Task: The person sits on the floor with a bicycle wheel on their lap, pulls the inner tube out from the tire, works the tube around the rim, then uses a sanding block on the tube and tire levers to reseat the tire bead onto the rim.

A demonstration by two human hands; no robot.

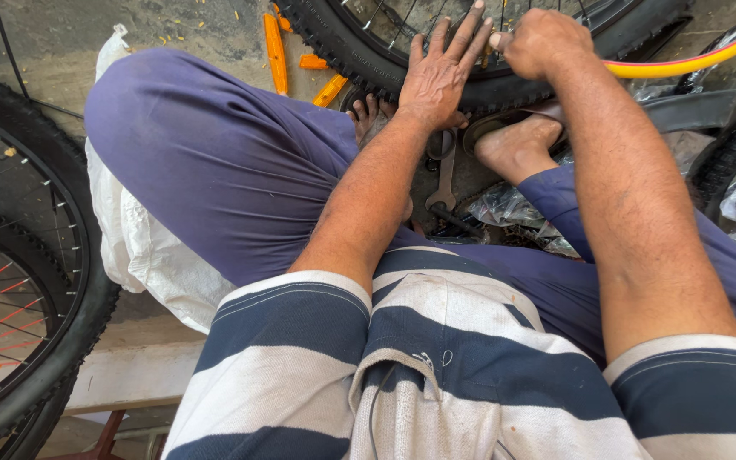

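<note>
Tyre (359,51): black, knobbly, on the wheel lying across the top of view, just beyond my feet.
Left hand (438,77): my palm lies flat on the tyre, fingers spread, grasping nothing.
Right hand (541,43): my fist is clenched at the rim; what it grips I cannot tell.
Spanner (445,175): on the ground between my feet.
Reflectors (276,51): orange, left of the tyre.
Second wheel (10,281): far left, orange spokes.
</note>
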